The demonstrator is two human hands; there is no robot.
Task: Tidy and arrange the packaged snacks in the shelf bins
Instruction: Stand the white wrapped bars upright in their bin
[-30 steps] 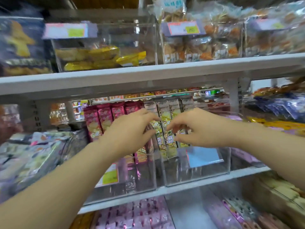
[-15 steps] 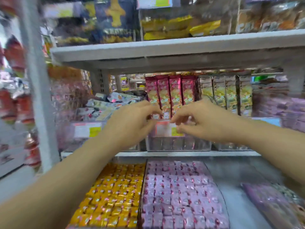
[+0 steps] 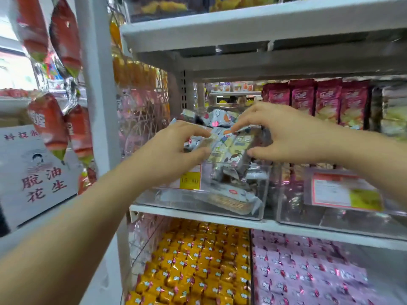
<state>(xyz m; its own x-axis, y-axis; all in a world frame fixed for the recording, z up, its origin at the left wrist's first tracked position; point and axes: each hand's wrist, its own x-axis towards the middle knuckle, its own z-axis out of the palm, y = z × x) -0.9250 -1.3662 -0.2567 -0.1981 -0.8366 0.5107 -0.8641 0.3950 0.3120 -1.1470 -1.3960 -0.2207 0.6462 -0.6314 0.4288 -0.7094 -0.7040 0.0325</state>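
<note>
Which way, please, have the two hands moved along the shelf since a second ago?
Yes, leftward: left hand and right hand now grip grey packets left of the pink packets.

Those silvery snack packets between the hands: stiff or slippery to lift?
Probably slippery: the silvery snack packets have glossy film wrappers. Likely light, since the left hand and right hand pinch several at once. Others lie tumbled in the clear bin, so they may slide rather than stack.
</note>
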